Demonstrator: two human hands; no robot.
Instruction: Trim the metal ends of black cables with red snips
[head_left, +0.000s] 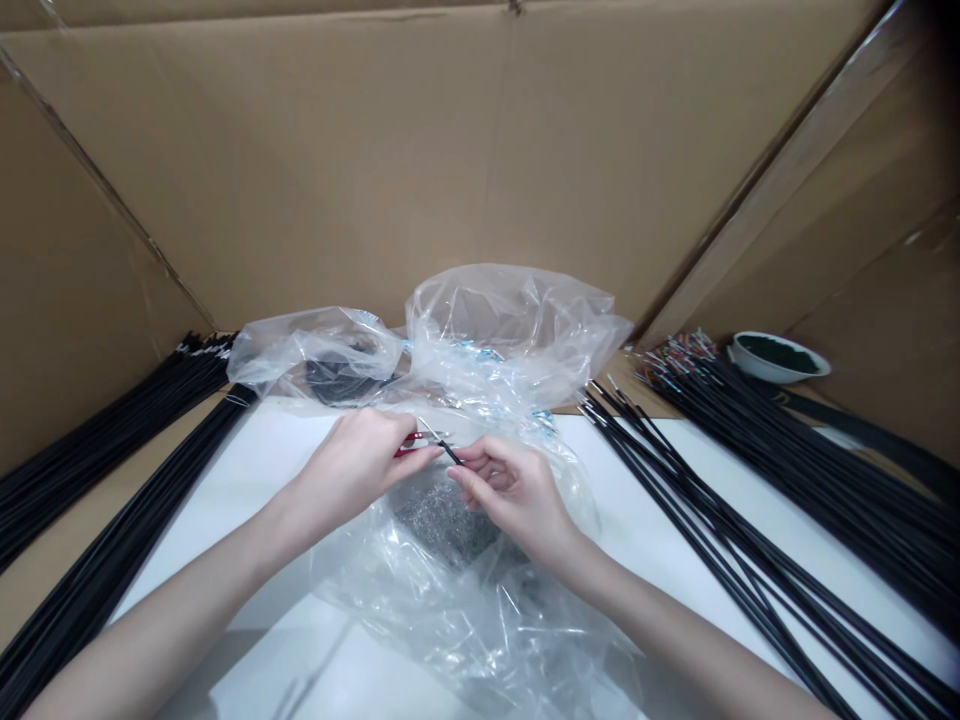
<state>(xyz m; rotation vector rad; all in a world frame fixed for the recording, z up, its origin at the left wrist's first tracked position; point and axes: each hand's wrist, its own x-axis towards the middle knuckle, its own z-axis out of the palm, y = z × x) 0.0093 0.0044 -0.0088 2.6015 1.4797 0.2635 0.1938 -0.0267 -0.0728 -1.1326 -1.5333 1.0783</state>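
Near the middle of the view, my left hand (pixel 373 448) is wrapped round a small tool with red handles (pixel 406 443), mostly covered by the fingers. My right hand (pixel 510 488) pinches a thin black cable (pixel 451 454) between thumb and fingers. The cable's pale, thin end points up and left, close to the tool and to my left fingertips. Both hands are above a clear plastic bag (pixel 480 640) that has a pile of fine grey bits (pixel 442 515) in it.
Black cable bundles (pixel 150 500) lie on the left. Loose black cables (pixel 697 500) and a thicker bundle with coloured ends (pixel 795 480) lie on the right, near a white bowl (pixel 780 373). More plastic bags (pixel 510 320) rest against the cardboard wall (pixel 337 150).
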